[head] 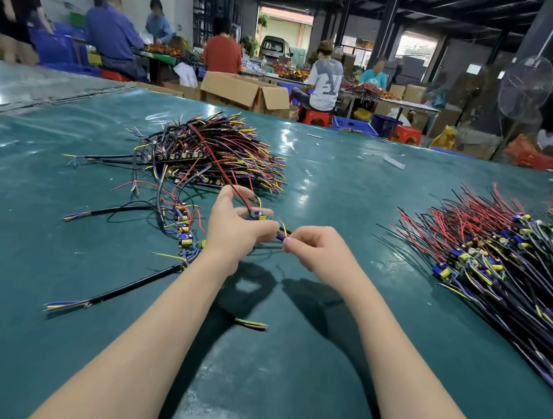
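My left hand holds a small circuit board with red and black wires trailing back toward the pile. My right hand pinches the blue and yellow wire ends of a black cable right beside that board. Both hands hover just above the green table cover near its middle. The black cable drops under my hands, and its far end with stripped yellow and red wires lies on the table between my forearms.
A tangled pile of wired boards lies behind my left hand, with loose black cables to the left. A fanned-out row of wired boards fills the right side. Cardboard boxes, stools and several seated workers are beyond the table.
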Motion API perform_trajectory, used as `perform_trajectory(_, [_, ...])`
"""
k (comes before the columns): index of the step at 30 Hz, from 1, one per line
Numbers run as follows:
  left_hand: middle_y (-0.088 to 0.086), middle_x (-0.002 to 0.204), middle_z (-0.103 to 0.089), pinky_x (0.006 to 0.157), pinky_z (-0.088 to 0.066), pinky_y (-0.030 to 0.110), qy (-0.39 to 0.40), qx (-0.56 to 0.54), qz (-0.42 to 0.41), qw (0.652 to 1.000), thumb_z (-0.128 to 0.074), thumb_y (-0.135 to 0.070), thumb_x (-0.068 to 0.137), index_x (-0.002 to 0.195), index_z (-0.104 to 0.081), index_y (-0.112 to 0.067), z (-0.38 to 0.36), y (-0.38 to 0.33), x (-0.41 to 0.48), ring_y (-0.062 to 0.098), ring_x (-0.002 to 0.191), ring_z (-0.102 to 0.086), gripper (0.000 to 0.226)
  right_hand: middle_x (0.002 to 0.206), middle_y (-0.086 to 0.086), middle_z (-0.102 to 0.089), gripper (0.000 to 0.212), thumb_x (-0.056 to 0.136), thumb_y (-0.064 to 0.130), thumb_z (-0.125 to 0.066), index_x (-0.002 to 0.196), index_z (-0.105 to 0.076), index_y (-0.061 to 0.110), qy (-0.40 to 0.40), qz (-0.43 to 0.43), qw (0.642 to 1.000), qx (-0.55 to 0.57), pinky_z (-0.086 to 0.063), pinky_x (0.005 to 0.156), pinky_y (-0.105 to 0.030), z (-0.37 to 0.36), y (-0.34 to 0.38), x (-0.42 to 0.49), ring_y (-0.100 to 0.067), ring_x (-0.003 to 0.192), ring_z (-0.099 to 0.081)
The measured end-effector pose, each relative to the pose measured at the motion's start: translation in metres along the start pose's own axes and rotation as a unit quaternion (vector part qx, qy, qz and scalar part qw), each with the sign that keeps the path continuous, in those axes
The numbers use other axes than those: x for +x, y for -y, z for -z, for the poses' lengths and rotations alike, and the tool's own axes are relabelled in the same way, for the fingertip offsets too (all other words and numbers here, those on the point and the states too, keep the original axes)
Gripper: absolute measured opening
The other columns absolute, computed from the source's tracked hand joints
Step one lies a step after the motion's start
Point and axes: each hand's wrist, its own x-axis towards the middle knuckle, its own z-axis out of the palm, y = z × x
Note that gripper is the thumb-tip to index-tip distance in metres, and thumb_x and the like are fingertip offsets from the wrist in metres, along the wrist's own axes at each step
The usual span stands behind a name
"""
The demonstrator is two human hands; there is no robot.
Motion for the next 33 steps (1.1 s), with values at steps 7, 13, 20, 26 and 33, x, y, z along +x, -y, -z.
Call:
perform_trajectory(7, [0.002, 0.074, -0.064, 0.055, -0.054, 0.022, 0.057, 0.046, -0.090, 0.993, -0.066, 0.016, 0.070, 0.081, -0.049, -0.018, -0.003, 0.002, -0.004, 0.005, 0.048, -0.057, 0.040, 0.033, 0.003, -0.031, 0.028, 0.094, 0.007, -0.044, 0.070, -0.057, 0.011, 0.144, -0.062, 0.982, 0.102, -0.015, 0.035, -0.015, 0.011, 0.001, -0.003, -0.008, 0.027, -0.020])
perform_trajectory(13, [-0.005, 0.087, -0.066, 0.073, -0.050, 0.025, 0.059, 0.125, -0.108, 0.985, -0.068, 0.002, 0.077, 0.086, -0.051, -0.024, -0.003, 0.010, -0.004, 0.010, 0.073, -0.057, 0.033, 0.044, 0.005, -0.050, 0.028, 0.091, 0.002, -0.048, 0.066, -0.060, 0.007, 0.158, -0.094, 0.966, 0.182, -0.024, 0.036, -0.012, 0.009, -0.003, -0.005, -0.005, 0.038, -0.046])
perform_trajectory(20, [0.013, 0.094, -0.061, 0.062, -0.057, 0.024, 0.140, -0.232, 0.188, 0.944, -0.048, -0.001, 0.084, 0.105, -0.050, -0.011, -0.006, 0.001, -0.004, 0.021, 0.080, -0.061, 0.023, 0.057, 0.003, -0.055, 0.027, 0.090, 0.002, -0.049, 0.070, -0.066, 0.006, 0.155, -0.106, 0.939, 0.288, -0.027, 0.034, -0.012, 0.010, 0.000, -0.006, -0.004, 0.045, -0.046])
perform_trajectory(26, [0.013, 0.094, -0.067, 0.075, -0.050, 0.031, 0.156, -0.217, 0.209, 0.941, -0.032, 0.009, 0.089, 0.113, -0.047, -0.003, -0.004, 0.002, -0.003, 0.023, 0.091, -0.062, 0.032, 0.050, 0.008, -0.055, 0.025, 0.093, 0.007, -0.047, 0.076, -0.065, 0.008, 0.029, -0.127, 0.907, 0.401, -0.030, 0.034, -0.011, 0.013, -0.003, -0.002, -0.002, 0.045, -0.047])
perform_trajectory(33, [0.000, 0.074, -0.072, 0.057, -0.054, 0.020, 0.182, -0.214, 0.129, 0.951, -0.046, -0.003, 0.091, 0.089, -0.053, -0.020, -0.007, 0.004, -0.006, 0.011, 0.062, -0.067, 0.018, 0.053, 0.003, -0.049, 0.021, 0.093, 0.005, -0.043, 0.081, -0.060, 0.003, 0.105, -0.113, 0.896, 0.415, -0.022, 0.030, -0.010, 0.009, 0.009, -0.003, -0.002, 0.039, -0.042])
